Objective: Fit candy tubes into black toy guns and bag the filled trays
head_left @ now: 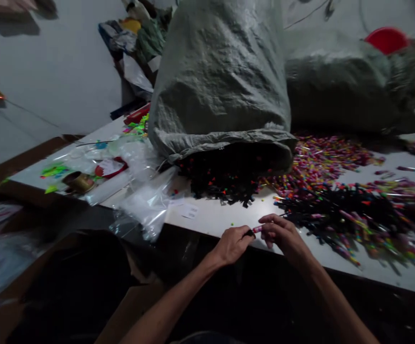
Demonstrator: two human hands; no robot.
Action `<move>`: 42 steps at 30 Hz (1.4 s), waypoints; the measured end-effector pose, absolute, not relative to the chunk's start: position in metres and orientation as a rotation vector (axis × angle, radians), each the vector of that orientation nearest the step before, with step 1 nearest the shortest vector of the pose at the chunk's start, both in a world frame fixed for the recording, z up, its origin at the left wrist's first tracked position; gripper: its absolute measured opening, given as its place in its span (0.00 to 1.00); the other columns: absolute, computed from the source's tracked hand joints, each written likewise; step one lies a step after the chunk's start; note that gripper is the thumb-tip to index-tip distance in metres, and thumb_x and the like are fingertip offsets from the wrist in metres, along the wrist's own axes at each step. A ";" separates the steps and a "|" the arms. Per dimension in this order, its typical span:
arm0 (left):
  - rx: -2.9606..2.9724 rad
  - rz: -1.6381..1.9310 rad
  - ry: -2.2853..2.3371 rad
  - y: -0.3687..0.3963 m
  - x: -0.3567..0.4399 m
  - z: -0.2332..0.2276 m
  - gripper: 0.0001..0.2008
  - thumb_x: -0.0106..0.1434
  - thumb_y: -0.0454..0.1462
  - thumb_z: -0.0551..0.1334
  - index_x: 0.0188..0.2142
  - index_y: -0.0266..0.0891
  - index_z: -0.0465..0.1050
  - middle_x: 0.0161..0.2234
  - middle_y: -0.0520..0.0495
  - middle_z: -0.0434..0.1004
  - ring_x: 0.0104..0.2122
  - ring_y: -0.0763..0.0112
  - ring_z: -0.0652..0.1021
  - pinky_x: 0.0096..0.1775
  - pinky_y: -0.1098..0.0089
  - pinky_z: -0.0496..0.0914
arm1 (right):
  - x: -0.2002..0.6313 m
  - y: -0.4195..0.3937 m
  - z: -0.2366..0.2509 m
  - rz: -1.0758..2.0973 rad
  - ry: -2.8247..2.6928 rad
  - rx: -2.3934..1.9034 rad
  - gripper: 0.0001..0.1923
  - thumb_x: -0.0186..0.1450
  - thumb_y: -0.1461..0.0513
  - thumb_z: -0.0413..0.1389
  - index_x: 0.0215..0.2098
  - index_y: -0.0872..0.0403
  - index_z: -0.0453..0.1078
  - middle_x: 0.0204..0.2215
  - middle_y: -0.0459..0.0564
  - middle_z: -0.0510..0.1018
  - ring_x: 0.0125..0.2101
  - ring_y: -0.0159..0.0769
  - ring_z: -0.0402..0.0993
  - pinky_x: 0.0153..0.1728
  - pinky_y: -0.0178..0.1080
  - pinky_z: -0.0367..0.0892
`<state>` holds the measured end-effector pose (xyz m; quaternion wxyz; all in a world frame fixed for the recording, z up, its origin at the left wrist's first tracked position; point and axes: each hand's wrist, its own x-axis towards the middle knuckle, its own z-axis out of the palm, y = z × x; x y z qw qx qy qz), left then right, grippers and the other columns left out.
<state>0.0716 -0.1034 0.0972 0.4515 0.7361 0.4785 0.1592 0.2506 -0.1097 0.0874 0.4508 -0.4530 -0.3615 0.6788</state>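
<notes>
Both my hands meet at the white table's (210, 217) six-o'clock edge, left hand (233, 244) pinching a small black piece (249, 233) and right hand (282, 234) clamped on a slim pink tube (258, 229), so I judge I'm mid-assembly and next must press them squarely together

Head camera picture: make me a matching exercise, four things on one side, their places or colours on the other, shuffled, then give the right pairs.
Things:
1. grey woven sack
2. red lid
3. roll of tape
4. small pink piece

Places or colours:
A. far right, behind the second sack
B. pinched between the left hand and right hand
C. lying open-mouthed, black pieces spilling out
D. left end of the table, among clear plastic bags

Pairs: 1-C, 2-A, 3-D, 4-B
</notes>
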 end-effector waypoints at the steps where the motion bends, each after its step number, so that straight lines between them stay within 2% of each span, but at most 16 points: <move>1: 1.838 0.381 1.168 -0.104 0.072 0.100 0.12 0.62 0.41 0.50 0.30 0.39 0.68 0.25 0.53 0.68 0.27 0.72 0.68 0.29 0.73 0.59 | 0.250 -0.111 0.088 1.684 -0.912 -1.105 0.11 0.54 0.58 0.61 0.32 0.56 0.70 0.20 0.46 0.74 0.18 0.28 0.64 0.20 0.33 0.60; 13: 1.847 0.268 1.104 -0.108 0.075 0.108 0.12 0.60 0.39 0.49 0.30 0.38 0.70 0.23 0.53 0.66 0.25 0.73 0.66 0.27 0.73 0.57 | 0.264 -0.119 0.095 1.695 -1.084 -1.092 0.14 0.57 0.54 0.60 0.31 0.56 0.71 0.22 0.46 0.74 0.18 0.28 0.65 0.22 0.34 0.63; 19: 1.816 0.067 1.066 -0.103 0.078 0.105 0.11 0.57 0.39 0.51 0.27 0.38 0.70 0.22 0.53 0.66 0.24 0.72 0.66 0.26 0.72 0.55 | 0.268 -0.128 0.096 1.666 -1.168 -1.154 0.13 0.58 0.54 0.59 0.33 0.56 0.72 0.21 0.45 0.74 0.19 0.29 0.66 0.25 0.35 0.62; 23: 1.619 0.022 0.983 -0.103 0.081 0.104 0.09 0.54 0.39 0.54 0.29 0.39 0.71 0.20 0.55 0.62 0.22 0.74 0.64 0.24 0.73 0.54 | 0.270 -0.132 0.094 1.733 -1.148 -1.187 0.13 0.59 0.54 0.59 0.31 0.56 0.72 0.21 0.46 0.73 0.19 0.29 0.66 0.23 0.33 0.59; 29: 1.256 0.010 0.789 -0.106 0.075 0.094 0.06 0.50 0.37 0.55 0.23 0.38 0.68 0.15 0.56 0.56 0.17 0.77 0.58 0.21 0.72 0.53 | 0.271 -0.134 0.106 1.804 -1.294 -1.235 0.15 0.59 0.52 0.59 0.30 0.57 0.74 0.21 0.46 0.73 0.18 0.29 0.66 0.22 0.33 0.58; 33: 1.180 -0.042 0.735 -0.106 0.073 0.091 0.06 0.51 0.38 0.55 0.24 0.37 0.67 0.16 0.56 0.57 0.17 0.77 0.58 0.21 0.73 0.53 | 0.268 -0.138 0.114 1.810 -1.344 -1.289 0.15 0.58 0.53 0.59 0.33 0.57 0.75 0.19 0.46 0.73 0.20 0.31 0.67 0.23 0.33 0.59; 38: 1.653 0.016 0.849 -0.105 0.073 0.102 0.09 0.57 0.40 0.55 0.25 0.38 0.66 0.22 0.55 0.63 0.24 0.76 0.63 0.26 0.73 0.54 | 0.268 -0.144 0.113 1.711 -1.349 -1.370 0.16 0.59 0.52 0.57 0.33 0.57 0.75 0.17 0.44 0.72 0.19 0.30 0.66 0.22 0.32 0.58; 42: 1.778 0.002 0.797 -0.109 0.072 0.102 0.14 0.62 0.44 0.52 0.27 0.38 0.66 0.22 0.55 0.61 0.23 0.76 0.62 0.25 0.73 0.53 | 0.268 -0.149 0.113 1.708 -1.341 -1.358 0.14 0.59 0.53 0.57 0.32 0.57 0.75 0.17 0.44 0.71 0.19 0.29 0.66 0.22 0.31 0.58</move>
